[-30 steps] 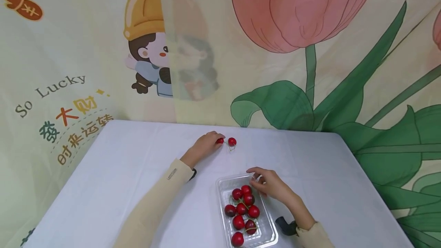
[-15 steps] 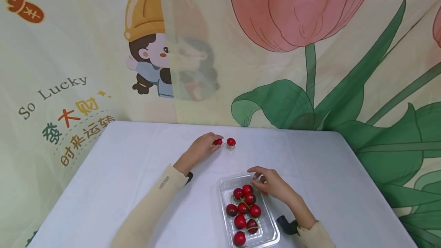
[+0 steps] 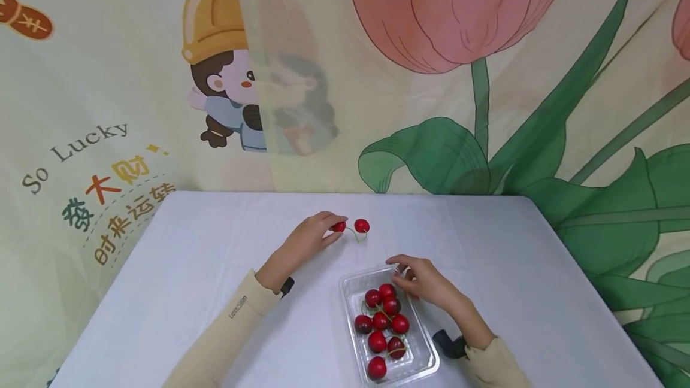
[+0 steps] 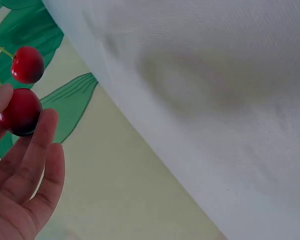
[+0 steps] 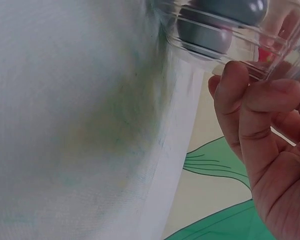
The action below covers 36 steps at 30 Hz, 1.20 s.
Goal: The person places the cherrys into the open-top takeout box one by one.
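Far out over the white table, my left hand (image 3: pixel 304 243) pinches a red cherry (image 3: pixel 338 227) between thumb and fingers. A thin green stem links it to a second cherry (image 3: pixel 362 226) just to its right. The left wrist view shows the held cherry (image 4: pixel 21 112) dark on its underside, with the other cherry (image 4: pixel 27 65) beyond it. My right hand (image 3: pixel 428 283) holds the far right corner of a clear plastic box (image 3: pixel 419 349). In the right wrist view its fingers (image 5: pixel 262 110) curl at the box's wall. Several cherries (image 3: pixel 399 323) lie inside, some with stems.
A white cloth (image 3: pixel 215 238) covers the table, whose far edge meets a printed curtain (image 3: pixel 312 172) with a tulip and a cartoon figure. A black wrist strap with a dark device (image 3: pixel 450 345) sits on my right wrist, beside the box.
My left hand has drawn back slightly toward me and to the left with its cherry, and more of that cherry shows. My right hand stays at the box corner. The head view has shifted a little.
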Each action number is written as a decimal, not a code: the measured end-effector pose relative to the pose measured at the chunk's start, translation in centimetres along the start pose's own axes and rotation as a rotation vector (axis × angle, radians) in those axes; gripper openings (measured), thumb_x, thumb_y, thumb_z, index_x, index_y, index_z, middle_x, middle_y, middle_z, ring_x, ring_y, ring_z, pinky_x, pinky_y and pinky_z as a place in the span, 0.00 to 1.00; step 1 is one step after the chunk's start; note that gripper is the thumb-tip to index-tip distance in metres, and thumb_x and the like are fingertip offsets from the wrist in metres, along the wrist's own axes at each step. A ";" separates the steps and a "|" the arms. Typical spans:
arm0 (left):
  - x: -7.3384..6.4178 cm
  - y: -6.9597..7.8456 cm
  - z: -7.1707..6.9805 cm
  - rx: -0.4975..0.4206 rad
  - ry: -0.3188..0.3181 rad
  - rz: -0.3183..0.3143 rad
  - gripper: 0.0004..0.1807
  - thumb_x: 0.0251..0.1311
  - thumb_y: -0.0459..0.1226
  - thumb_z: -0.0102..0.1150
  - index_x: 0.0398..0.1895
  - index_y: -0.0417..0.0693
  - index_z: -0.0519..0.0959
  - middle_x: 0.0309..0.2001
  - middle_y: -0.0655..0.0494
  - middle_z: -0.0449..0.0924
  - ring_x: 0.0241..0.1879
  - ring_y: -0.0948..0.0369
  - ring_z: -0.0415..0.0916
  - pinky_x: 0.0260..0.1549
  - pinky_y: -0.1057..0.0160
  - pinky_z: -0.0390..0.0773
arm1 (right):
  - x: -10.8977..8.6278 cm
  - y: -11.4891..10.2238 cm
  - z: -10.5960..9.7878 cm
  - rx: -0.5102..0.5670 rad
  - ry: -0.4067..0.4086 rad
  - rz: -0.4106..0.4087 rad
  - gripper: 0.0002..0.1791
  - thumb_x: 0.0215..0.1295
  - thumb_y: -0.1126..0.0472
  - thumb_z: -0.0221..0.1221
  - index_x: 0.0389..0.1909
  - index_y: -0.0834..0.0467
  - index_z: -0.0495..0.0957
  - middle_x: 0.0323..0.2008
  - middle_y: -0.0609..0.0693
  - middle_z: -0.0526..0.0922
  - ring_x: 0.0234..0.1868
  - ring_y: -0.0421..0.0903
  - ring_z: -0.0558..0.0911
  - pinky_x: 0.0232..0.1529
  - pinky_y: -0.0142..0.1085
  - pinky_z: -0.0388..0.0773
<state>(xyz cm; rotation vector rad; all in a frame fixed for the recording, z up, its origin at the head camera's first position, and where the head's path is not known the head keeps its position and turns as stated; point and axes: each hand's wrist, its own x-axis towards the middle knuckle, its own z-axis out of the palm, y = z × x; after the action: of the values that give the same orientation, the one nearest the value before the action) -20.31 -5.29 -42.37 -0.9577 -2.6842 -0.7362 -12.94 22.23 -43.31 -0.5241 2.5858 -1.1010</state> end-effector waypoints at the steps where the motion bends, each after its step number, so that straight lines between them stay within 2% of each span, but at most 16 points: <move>1: -0.2 0.3 -0.2 -0.001 0.004 0.011 0.18 0.59 0.34 0.66 0.54 0.42 0.80 0.47 0.46 0.82 0.45 0.54 0.82 0.48 0.57 0.80 | 0.0 0.0 0.0 0.000 0.001 0.001 0.19 0.64 0.67 0.62 0.56 0.63 0.75 0.35 0.53 0.78 0.22 0.40 0.74 0.20 0.30 0.75; 5: -1.0 1.5 -0.8 -0.025 0.001 0.054 0.19 0.59 0.34 0.66 0.55 0.42 0.79 0.48 0.47 0.82 0.45 0.55 0.82 0.47 0.58 0.81 | 0.1 -0.1 -0.1 0.004 -0.003 0.010 0.19 0.64 0.67 0.61 0.56 0.63 0.75 0.35 0.53 0.78 0.21 0.40 0.74 0.19 0.29 0.75; 11: -1.9 3.1 -1.5 -0.083 -0.048 0.084 0.20 0.61 0.36 0.65 0.57 0.44 0.78 0.50 0.49 0.81 0.47 0.57 0.81 0.48 0.60 0.80 | 0.2 -0.1 -0.1 0.008 -0.013 0.018 0.20 0.64 0.67 0.61 0.57 0.64 0.75 0.36 0.53 0.78 0.22 0.41 0.74 0.20 0.30 0.75; 16: -2.4 4.3 -2.0 -0.087 -0.048 0.129 0.21 0.61 0.37 0.65 0.57 0.46 0.78 0.51 0.49 0.81 0.49 0.56 0.81 0.48 0.61 0.80 | 0.3 -0.1 -0.2 0.009 -0.022 0.004 0.20 0.64 0.67 0.62 0.57 0.64 0.75 0.35 0.53 0.79 0.21 0.40 0.75 0.20 0.29 0.76; 21: -2.9 5.2 -2.2 -0.117 -0.054 0.245 0.20 0.60 0.37 0.66 0.56 0.46 0.79 0.51 0.50 0.82 0.50 0.57 0.81 0.49 0.63 0.79 | 0.4 -0.1 -0.2 0.003 -0.018 -0.018 0.18 0.64 0.66 0.62 0.54 0.64 0.75 0.33 0.52 0.80 0.19 0.40 0.74 0.18 0.29 0.75; 25: -3.4 5.6 -1.9 -0.098 -0.072 0.352 0.20 0.60 0.38 0.66 0.55 0.47 0.80 0.51 0.52 0.82 0.50 0.58 0.80 0.50 0.64 0.79 | 0.3 -0.1 -0.2 0.012 -0.015 0.009 0.21 0.62 0.68 0.63 0.56 0.63 0.75 0.35 0.53 0.80 0.21 0.41 0.75 0.20 0.30 0.76; 29: -3.8 6.0 -1.4 -0.090 -0.096 0.426 0.20 0.58 0.38 0.68 0.54 0.46 0.81 0.51 0.52 0.83 0.49 0.59 0.81 0.50 0.66 0.79 | 0.3 -0.2 -0.1 0.007 -0.010 0.028 0.23 0.61 0.68 0.63 0.58 0.63 0.74 0.38 0.55 0.79 0.25 0.42 0.76 0.22 0.31 0.78; 36: -4.6 6.3 -0.4 -0.081 -0.142 0.533 0.19 0.56 0.38 0.70 0.52 0.47 0.81 0.49 0.53 0.84 0.47 0.61 0.82 0.49 0.69 0.78 | 0.4 -0.4 -0.1 -0.009 -0.013 0.005 0.20 0.64 0.67 0.62 0.57 0.64 0.75 0.36 0.54 0.80 0.24 0.40 0.75 0.20 0.29 0.76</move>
<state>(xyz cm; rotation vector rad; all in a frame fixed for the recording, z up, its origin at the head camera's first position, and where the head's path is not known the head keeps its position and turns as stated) -12.76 -3.75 -41.17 -1.7046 -2.3402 -0.6777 -13.22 21.90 -42.96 -0.5241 2.5810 -1.0812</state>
